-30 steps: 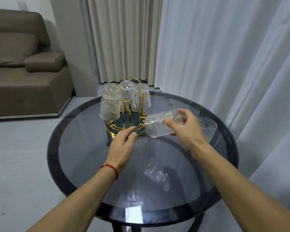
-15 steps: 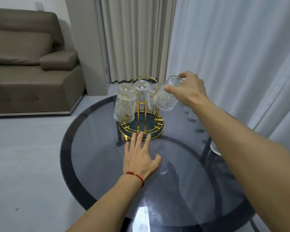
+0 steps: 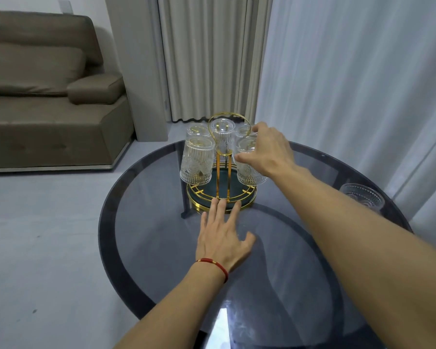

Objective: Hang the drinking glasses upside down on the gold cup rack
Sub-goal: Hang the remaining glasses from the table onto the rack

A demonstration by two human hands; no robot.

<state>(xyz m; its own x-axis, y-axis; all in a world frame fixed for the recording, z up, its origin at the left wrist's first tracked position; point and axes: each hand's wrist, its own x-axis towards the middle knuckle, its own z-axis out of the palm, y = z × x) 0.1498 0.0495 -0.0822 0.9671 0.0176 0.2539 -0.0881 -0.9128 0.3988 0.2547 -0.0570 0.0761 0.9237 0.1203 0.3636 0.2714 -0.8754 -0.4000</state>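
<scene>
The gold cup rack (image 3: 222, 196) with a dark green base stands at the far side of the round glass table (image 3: 161, 248). Several clear ribbed glasses hang upside down on it, one at the front left (image 3: 196, 159). My right hand (image 3: 267, 149) grips the front-right glass (image 3: 249, 170), which sits upside down over a prong. My left hand (image 3: 223, 238) lies flat on the table, its straight fingertips touching the rack's base rim. One more glass (image 3: 363, 197) stands upright at the table's right edge, partly behind my right forearm.
A brown sofa (image 3: 48, 96) stands at the left on a pale floor. Beige curtains (image 3: 207, 56) and white sheer curtains (image 3: 350, 71) hang behind and to the right of the table.
My right hand has brought the glass down from a tilted position above the rack, turning it upside down over the front-right prong. My left hand has stayed against the base.
</scene>
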